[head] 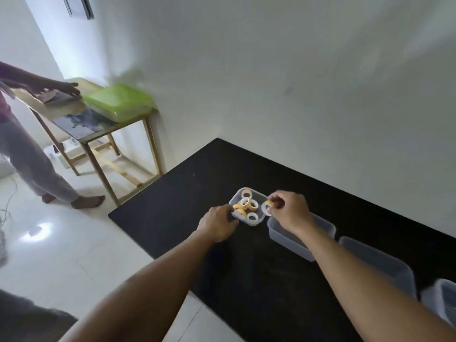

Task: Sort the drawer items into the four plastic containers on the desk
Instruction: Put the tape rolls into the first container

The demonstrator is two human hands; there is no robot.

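In the head view, a black desk (pixel 187 193) runs from the middle of the frame toward the lower right, set against a pale wall. 4 clear plastic containers stand along it in a diagonal row. The farthest, a small square container (pixel 256 222), holds several rolls of tape (pixel 246 205), orange-yellow with white cores, lying loosely on one another. Just beside it on the right is a second container (pixel 283 234), then a third container (pixel 377 257) and, cut by the frame edge, a fourth container (pixel 441 299); what lies inside these 3 cannot be told.

The left hand (pixel 218 224) rests on the desk at the near left corner of the small square container, fingers curled together and touching its rim, the thumb side toward the tape. The right hand (pixel 290 209) hovers at that container's right edge, above the far end of the second container. Its thumb and forefinger pinch a single tape roll (pixel 267 206), held upright with its open core facing the camera; the other fingers are folded in behind.

At left, well apart from the desk, a wooden side table (pixel 98 141) carries a green plastic lid or tray (pixel 121 102) and some papers. Another person (pixel 27 144) stands barefoot beside it, one arm reaching over the tabletop. The floor (pixel 61 243) is glossy white tile.
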